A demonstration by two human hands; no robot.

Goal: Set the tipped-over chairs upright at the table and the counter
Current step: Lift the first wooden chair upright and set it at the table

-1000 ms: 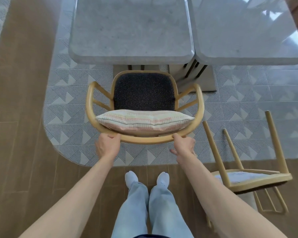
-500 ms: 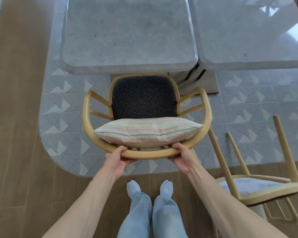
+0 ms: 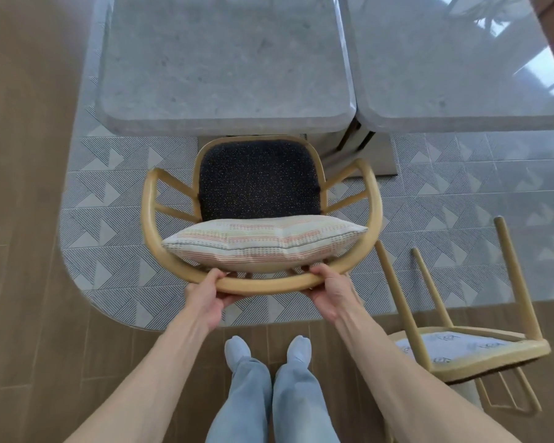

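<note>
An upright wooden armchair (image 3: 373,199) with a dark speckled seat stands facing the grey stone table (image 3: 224,71). A striped cushion (image 3: 263,243) lies against its curved backrest. My left hand (image 3: 207,294) grips the backrest rail from below on the left, and my right hand (image 3: 330,290) grips the same rail on the right. A second wooden chair (image 3: 461,346) lies tipped over at the right, its legs pointing up and away, its pale seat underside showing.
A second grey table top (image 3: 454,65) adjoins the first on the right. A patterned rug (image 3: 115,225) covers the floor under the tables, wooden floor (image 3: 23,219) around it. My feet in pale socks (image 3: 267,348) stand just behind the upright chair.
My hands turned from resting on top of the backrest rail to gripping it from below. The chair shifted slightly toward the table and the view moved closer.
</note>
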